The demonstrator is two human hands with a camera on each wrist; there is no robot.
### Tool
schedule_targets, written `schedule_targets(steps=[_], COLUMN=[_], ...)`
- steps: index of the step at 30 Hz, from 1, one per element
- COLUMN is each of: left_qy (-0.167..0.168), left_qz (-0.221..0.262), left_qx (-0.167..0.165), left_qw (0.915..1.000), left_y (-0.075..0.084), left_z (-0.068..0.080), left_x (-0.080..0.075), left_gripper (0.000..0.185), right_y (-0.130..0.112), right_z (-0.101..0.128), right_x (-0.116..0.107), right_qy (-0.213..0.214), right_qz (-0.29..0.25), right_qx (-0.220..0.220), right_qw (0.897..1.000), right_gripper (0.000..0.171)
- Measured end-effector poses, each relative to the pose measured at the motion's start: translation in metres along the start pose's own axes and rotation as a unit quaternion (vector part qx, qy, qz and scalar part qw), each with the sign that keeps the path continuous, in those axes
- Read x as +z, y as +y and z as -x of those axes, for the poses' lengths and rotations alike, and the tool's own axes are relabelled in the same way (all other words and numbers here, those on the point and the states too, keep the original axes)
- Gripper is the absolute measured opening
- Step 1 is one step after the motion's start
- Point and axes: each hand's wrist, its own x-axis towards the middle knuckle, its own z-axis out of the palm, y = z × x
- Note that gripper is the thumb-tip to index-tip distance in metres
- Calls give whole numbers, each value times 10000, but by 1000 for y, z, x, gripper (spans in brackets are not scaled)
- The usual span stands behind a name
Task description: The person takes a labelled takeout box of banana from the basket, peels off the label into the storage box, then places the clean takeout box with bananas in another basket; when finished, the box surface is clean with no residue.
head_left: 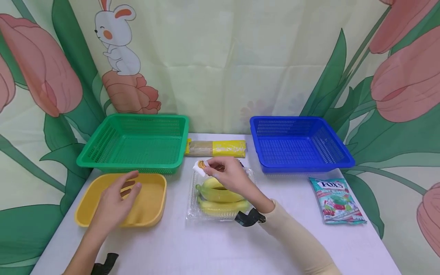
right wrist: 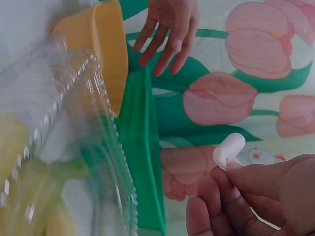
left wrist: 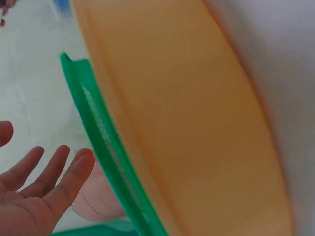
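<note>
My right hand (head_left: 229,175) pinches a small white paper label (head_left: 199,167) with a banana picture on it, between thumb and fingertips. In the right wrist view this label (right wrist: 231,149) looks curled into a loop. Below that hand, a clear plastic box (head_left: 191,214) holds several yellow-green bananas (head_left: 220,195); the wrist and forearm cover its right part. My left hand (head_left: 115,202) is held over the yellow tub (head_left: 159,202), fingers spread and nothing in them. The left wrist view shows the same hand (left wrist: 42,191) with its fingers apart.
A green basket (head_left: 165,168) stands behind the tub, and a blue basket (head_left: 306,168) at the back right. Between them lies a yellow-wrapped pack of thin sticks (head_left: 228,148). A FOX'S candy bag (head_left: 338,202) lies at the right. A printed curtain (head_left: 220,57) hangs behind the table.
</note>
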Motion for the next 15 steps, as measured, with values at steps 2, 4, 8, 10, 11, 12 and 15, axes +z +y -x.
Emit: schedule_targets(steps=[2,4,8,10,11,12,15], left_qy=[136,355,694,696,617,527,267], left_qz=[-152,-378,-817,-956,-979,-979,-955], left_qx=[-129,-243,-509,-677,-793,-936,-1386], left_qw=[9997,9984,9929,9907,9901,9894,9854], left_y=[-11,-23,-46,-59,-64,-71,-87], left_z=[0,-1,-1,-2,-3,-3,-3], left_x=[-6,-12,-31,-43,-50,-56,-67], left_gripper=[52,50,47,48,49,52,58], right_y=[-1,-3,-9,-13,-16,-17,-21], right_z=[-4,-8,-18,-23,-26,-28,-35], right_x=[8,16,33,41,45,50,62], right_qy=[-100,-230,-514,-614,-664,-705,-849], right_qz=[22,59,116,142,144,160,208], right_qx=[26,49,-8,-61,-61,-73,-20], right_qw=[9999,9997,9986,9980,9977,9974,9962], right_gripper=[17,18,23,21,19,15,11])
